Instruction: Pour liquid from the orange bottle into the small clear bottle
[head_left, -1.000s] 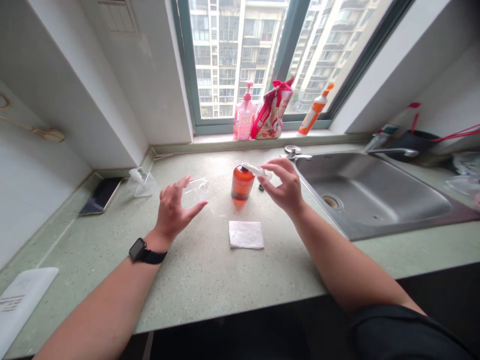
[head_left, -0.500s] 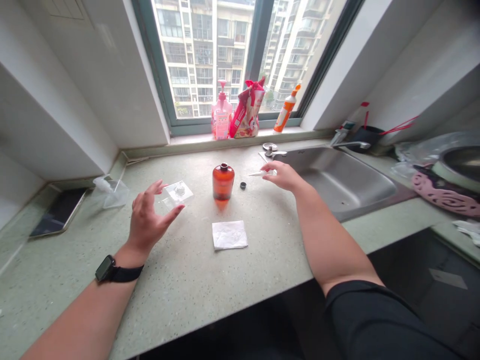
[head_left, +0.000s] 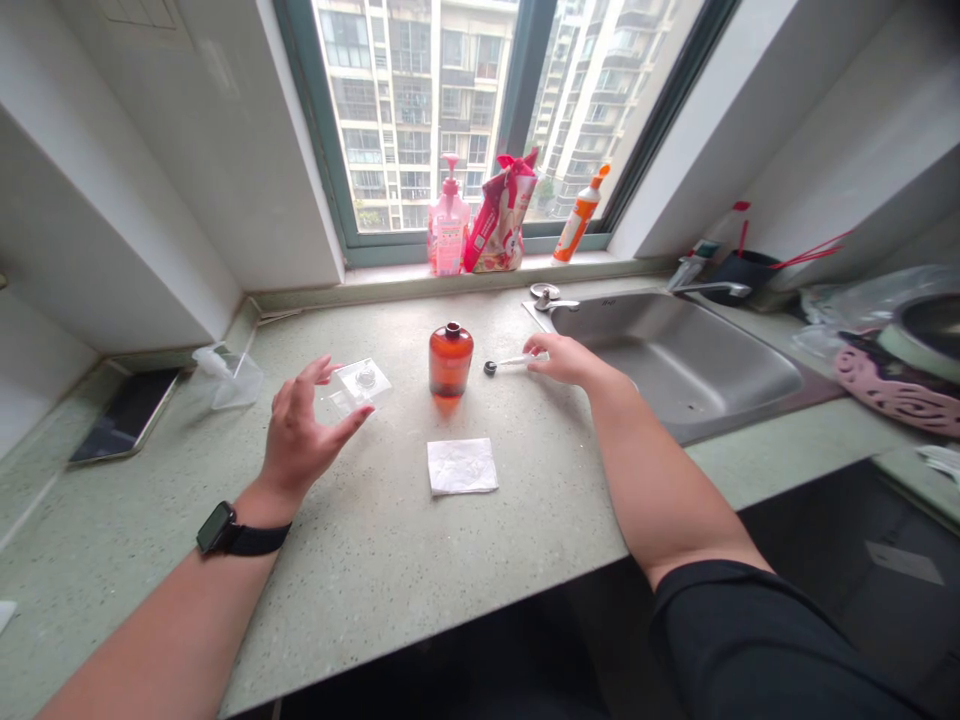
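My left hand (head_left: 311, 425), with a black watch on its wrist, has its thumb and fingers spread around the sides of a clear square container (head_left: 366, 376) with a round opening on top. In the fingertips of my right hand (head_left: 559, 358) is a thin clear dropper (head_left: 516, 361), lying sideways with its tip pointing left. The tip is right beside a small black cap (head_left: 490, 368) on the counter. Between my hands stands an uncapped amber bottle (head_left: 451, 362). A folded white paper towel (head_left: 462, 466) lies in front of it.
A steel sink (head_left: 697, 365) with a faucet is on the right. A phone (head_left: 127, 412) and a clear pump bottle (head_left: 232, 377) are at the left. On the sill stand a pink pump bottle (head_left: 448, 235), a red bag (head_left: 501, 215) and an orange bottle (head_left: 577, 220).
My right hand has lowered slightly, bringing the dropper down level with the black cap. My left hand keeps its place around the clear container. The view has shifted a little.
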